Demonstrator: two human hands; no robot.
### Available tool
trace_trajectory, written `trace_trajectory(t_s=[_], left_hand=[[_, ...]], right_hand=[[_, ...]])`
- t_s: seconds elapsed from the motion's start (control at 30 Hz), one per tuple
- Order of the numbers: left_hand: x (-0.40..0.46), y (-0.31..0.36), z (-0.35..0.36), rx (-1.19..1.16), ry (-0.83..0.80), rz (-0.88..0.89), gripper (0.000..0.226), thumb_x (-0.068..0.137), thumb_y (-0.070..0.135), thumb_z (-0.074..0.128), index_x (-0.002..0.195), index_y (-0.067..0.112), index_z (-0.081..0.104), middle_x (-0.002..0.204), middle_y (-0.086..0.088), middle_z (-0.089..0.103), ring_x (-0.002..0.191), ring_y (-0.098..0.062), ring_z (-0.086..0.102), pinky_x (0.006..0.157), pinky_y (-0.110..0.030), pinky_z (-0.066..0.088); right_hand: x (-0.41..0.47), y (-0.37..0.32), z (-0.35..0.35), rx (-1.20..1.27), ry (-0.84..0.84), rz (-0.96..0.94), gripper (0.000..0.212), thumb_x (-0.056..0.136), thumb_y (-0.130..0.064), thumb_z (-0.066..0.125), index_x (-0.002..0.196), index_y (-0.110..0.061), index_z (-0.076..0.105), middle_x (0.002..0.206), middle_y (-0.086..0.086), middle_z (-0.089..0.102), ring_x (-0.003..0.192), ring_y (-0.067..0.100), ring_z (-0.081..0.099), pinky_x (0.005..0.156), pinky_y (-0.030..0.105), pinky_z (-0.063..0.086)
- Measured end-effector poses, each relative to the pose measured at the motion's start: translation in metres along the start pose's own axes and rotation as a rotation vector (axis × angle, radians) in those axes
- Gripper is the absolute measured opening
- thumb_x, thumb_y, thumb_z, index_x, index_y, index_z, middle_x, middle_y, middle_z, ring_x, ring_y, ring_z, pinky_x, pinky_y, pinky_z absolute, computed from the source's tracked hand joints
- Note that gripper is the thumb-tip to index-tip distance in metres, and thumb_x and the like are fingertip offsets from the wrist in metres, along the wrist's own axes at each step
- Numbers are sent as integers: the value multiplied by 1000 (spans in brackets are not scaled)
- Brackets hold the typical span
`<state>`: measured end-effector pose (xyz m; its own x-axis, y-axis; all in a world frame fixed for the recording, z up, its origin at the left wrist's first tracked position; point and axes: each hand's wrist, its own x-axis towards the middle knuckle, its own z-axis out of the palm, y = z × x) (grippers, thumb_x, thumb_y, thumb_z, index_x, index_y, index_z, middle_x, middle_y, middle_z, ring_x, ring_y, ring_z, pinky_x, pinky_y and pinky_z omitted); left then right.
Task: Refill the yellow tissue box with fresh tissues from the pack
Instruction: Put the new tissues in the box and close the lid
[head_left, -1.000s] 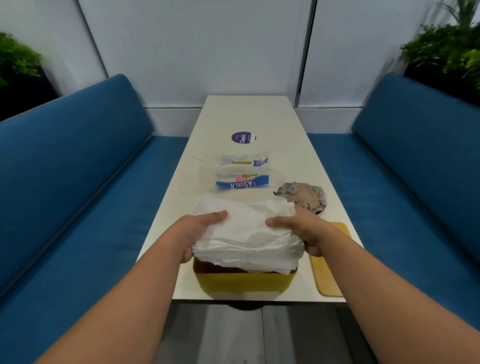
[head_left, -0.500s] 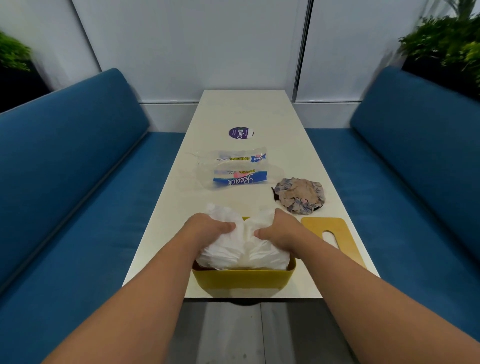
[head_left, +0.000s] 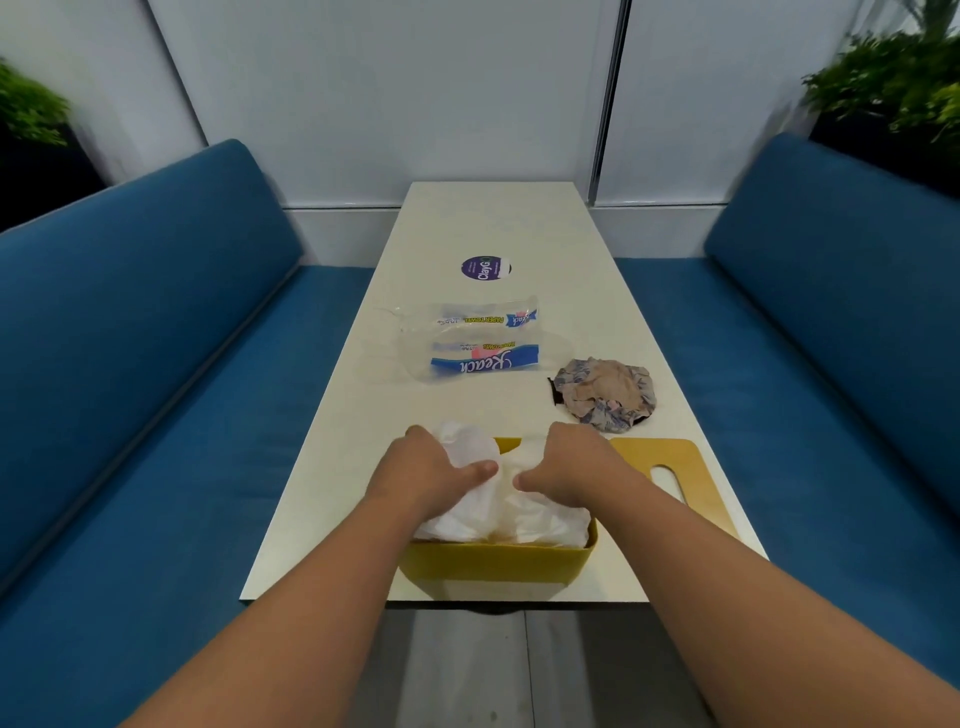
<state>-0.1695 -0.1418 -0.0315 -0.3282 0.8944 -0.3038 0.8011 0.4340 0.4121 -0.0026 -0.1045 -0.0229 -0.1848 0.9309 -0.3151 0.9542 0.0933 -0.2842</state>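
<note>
Yellow tissue box (head_left: 493, 564) open-topped at near bench edge, stuffed with bunched white tissues (head_left: 540, 519) mounding above rim. Yellow lid (head_left: 691, 470) with slot flat just right of box. Clear Reach pack (head_left: 467, 343), flattened, lying further up the bench.

You had soft, crumpled white paper tissues (head_left: 498, 509) under your hands, in a matt yellow plastic-looking box (head_left: 493, 564). At lower right its flat yellow lid (head_left: 691, 473) looked smooth and matt. The pack wrapper (head_left: 467, 343) at centre was clear, glossy, wrinkled plastic film. The table (head_left: 493, 223) was smooth, pale, faintly sheened; the blue benches (head_left: 156, 364) were matt woven cloth.
</note>
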Motion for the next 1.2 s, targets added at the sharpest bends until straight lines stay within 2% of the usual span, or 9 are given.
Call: trace_trajectory(t_s=[0.07,0.17,0.23,0.33,0.5,0.67,0.87,1.0,1.2], left_hand=[[-2,4,-12,114,30,52,84,74,77,61,124,10,55,117,-7,63,105,-24,60,73,-28,42],[-4,3,-28,126,59,65,70,77,75,61,110,13,56,103,-2,61,92,-21,57,71,-28,43],[-3,-2,-32,107,64,53,65,82,64,66,119,12,54,116,-6,62,101,-24,58,72,-29,44],[-4,-7,-25,98,16,68,56,90,42,67,134,11,50,133,-8,56,116,-27,56,83,-31,47],[-7,-5,-8,51,-9,104,49,92,29,66,137,16,50,132,-8,57,113,-27,58,89,-32,49],[-10,-6,-22,210,256,183,38,93,32,66,124,13,56,119,-8,58,105,-27,60,84,-33,49],[-12,-8,5,298,-42,228,40,88,21,66,127,15,59,129,-6,55,111,-24,58,90,-32,50],[-6,-14,16,259,-81,229,47,87,22,67,132,18,55,138,-6,46,117,-24,54,90,-31,48],[-2,-13,15,329,-102,270,34,90,21,66,122,11,60,129,-6,54,109,-24,58,85,-30,51]], right_hand=[[-3,0,-3,-35,63,-10,56,82,-47,66,121,-10,52,116,8,59,90,19,49,68,28,40],[-6,-3,-5,-85,200,-28,58,84,-48,61,127,-13,46,124,9,52,111,26,48,80,35,46],[-8,-5,-5,-74,250,-40,56,86,-47,58,130,-15,44,125,9,49,116,29,46,82,36,44],[-10,-6,1,-47,188,-58,53,88,-44,58,130,-15,45,123,9,51,111,29,52,78,34,44],[-15,-1,11,-92,122,-44,44,91,-37,55,128,-16,46,122,9,51,110,28,52,77,33,45],[-20,0,-2,-158,235,-155,44,93,-36,54,132,-15,47,124,9,51,116,28,46,93,36,42],[-19,-7,14,-158,39,-160,43,93,-29,56,132,-14,47,127,12,49,111,29,52,89,34,43],[-15,-4,24,-199,7,-130,41,93,-23,53,132,-11,46,128,12,50,111,29,53,88,35,44],[-8,-7,33,-312,-7,-138,30,91,-15,52,121,-9,51,118,11,58,104,27,56,81,33,47]])
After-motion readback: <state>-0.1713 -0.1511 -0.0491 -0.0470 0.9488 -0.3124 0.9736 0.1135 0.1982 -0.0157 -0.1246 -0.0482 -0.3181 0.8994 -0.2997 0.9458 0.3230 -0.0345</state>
